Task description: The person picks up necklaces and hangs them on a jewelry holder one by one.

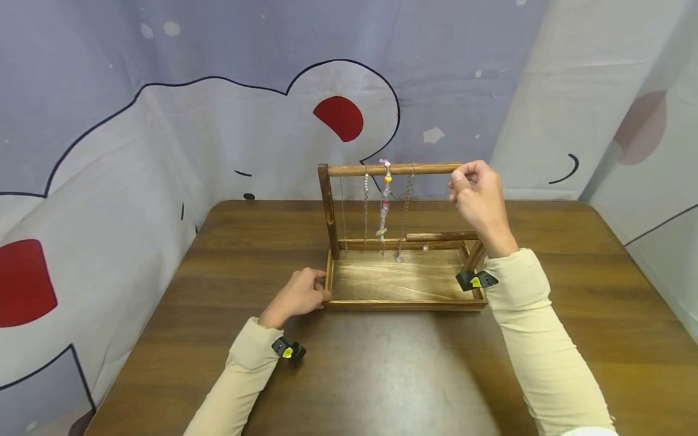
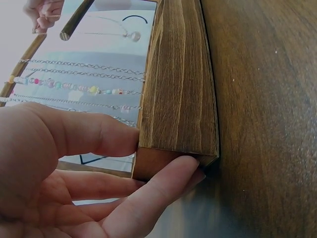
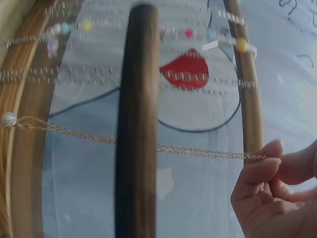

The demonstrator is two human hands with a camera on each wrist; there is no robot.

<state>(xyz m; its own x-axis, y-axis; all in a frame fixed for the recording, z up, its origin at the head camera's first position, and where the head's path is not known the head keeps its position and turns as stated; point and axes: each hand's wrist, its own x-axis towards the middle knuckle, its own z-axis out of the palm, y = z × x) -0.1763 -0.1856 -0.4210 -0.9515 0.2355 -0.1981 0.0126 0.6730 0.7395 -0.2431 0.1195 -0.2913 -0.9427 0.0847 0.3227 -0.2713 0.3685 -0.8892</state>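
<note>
A wooden jewelry stand (image 1: 406,306) has a shallow tray base, a left post and a raised top bar (image 3: 252,124). At the tray's front left corner, my left hand (image 1: 300,293) pinches the wooden edge between thumb and fingers. My right hand (image 1: 480,197) is up at the bar's right end, pinching a fine gold-colored chain necklace (image 3: 198,151) between thumb and index finger. Its round pearl-like pendant (image 3: 9,119) hangs low by the tray. Other necklaces hang from the bar: a colorful beaded one (image 1: 385,206), a chunky chain (image 1: 407,206) and thinner chains (image 1: 366,206).
A lower wooden rod (image 1: 442,236) with a free left end juts over the tray from the right side. The stand rests on a brown wooden table (image 1: 354,369). A printed cloth (image 1: 262,139) hangs behind the table and along its sides.
</note>
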